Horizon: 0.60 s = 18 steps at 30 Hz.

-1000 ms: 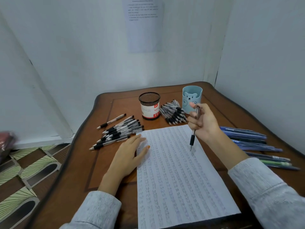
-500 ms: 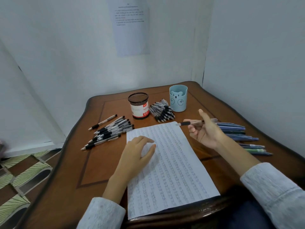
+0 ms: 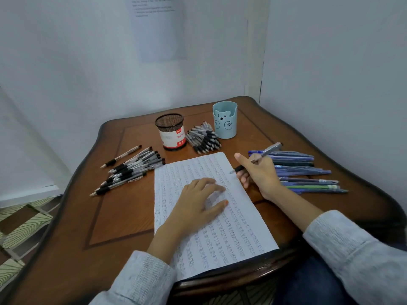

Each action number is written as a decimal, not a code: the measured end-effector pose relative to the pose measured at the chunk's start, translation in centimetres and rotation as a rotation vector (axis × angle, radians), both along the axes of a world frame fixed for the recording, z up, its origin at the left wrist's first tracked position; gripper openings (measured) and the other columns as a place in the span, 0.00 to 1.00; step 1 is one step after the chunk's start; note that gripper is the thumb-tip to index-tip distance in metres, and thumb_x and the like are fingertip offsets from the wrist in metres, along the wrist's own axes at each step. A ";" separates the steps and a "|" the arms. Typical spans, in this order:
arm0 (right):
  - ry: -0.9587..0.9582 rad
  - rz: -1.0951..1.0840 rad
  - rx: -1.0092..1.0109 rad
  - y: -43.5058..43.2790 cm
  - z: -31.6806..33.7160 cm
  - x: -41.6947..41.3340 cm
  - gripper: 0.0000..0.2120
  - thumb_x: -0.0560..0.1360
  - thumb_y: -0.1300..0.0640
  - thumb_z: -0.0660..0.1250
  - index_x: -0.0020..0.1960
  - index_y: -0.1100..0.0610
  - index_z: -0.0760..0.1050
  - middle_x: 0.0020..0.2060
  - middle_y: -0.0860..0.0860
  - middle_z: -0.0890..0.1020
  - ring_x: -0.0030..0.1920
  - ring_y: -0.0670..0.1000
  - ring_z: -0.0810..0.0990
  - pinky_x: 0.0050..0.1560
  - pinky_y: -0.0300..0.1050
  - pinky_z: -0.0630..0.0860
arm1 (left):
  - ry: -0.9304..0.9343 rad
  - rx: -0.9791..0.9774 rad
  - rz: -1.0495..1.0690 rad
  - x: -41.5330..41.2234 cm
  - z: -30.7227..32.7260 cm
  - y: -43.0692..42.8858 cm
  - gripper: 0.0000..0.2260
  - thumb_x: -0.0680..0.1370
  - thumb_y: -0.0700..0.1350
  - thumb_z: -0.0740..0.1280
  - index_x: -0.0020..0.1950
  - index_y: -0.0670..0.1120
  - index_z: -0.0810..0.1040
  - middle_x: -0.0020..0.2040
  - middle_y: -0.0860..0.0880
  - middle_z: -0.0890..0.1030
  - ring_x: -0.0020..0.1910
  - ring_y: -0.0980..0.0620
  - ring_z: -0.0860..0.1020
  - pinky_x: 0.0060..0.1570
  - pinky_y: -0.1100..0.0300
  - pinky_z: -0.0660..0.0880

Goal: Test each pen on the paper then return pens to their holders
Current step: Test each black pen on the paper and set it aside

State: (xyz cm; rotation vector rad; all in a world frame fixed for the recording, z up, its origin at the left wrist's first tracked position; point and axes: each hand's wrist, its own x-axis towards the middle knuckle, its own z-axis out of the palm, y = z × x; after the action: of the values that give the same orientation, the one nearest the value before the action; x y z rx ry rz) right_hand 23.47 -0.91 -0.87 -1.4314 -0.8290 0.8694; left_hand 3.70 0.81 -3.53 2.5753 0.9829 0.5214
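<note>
A lined sheet of paper (image 3: 231,234), covered in scribbles, lies in front of me on the wooden table (image 3: 114,216). My left hand (image 3: 198,203) rests on its middle with relaxed fingers. At the sheet's right edge my right hand (image 3: 257,172) grips a clear pen with a black grip (image 3: 267,149), its tip pointing left just over the paper's edge. A mesh holder (image 3: 170,132) and a blue bear holder (image 3: 225,119) stand at the back. Black-grip pens lie in a pile at the left (image 3: 130,170) and between the holders (image 3: 203,139). Blue pens (image 3: 308,172) lie at the right.
White walls close the table in at the back and right, with a printed notice (image 3: 158,29) on the back wall. Patterned floor (image 3: 24,221) shows past the table's left edge. The table's curved front edge (image 3: 231,280) is close to my body.
The right hand turned the pen from upright over the paper to lying sideways, and now holds it low at the sheet's right edge. The left hand slid further onto the paper.
</note>
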 end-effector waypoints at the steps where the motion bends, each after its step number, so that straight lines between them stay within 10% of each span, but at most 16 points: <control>1: -0.030 0.009 0.000 0.1 0.0 -0.1 0.16 0.75 0.54 0.70 0.36 0.65 0.74 0.29 0.59 0.80 0.21 0.49 0.75 0.22 0.39 0.74 | 0.004 -0.001 0.000 0.0 0.0 0.0 0.16 0.78 0.60 0.61 0.65 0.59 0.73 0.66 0.60 0.68 0.66 0.61 0.62 0.65 0.62 0.57; 18: -0.408 0.036 0.014 1.2 -1.0 -0.1 0.14 0.76 0.65 0.66 0.33 0.61 0.66 0.24 0.56 0.72 0.18 0.44 0.74 0.19 0.33 0.67 | 0.056 0.026 -0.012 0.2 -0.2 -0.2 0.18 0.78 0.63 0.53 0.66 0.63 0.70 0.68 0.59 0.65 0.67 0.62 0.58 0.62 0.66 0.50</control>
State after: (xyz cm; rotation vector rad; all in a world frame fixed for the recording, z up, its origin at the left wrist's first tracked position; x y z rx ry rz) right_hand 23.39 0.28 -1.89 -1.6111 -1.1653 0.6019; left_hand 3.92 0.58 -3.74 2.6303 0.9848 0.4639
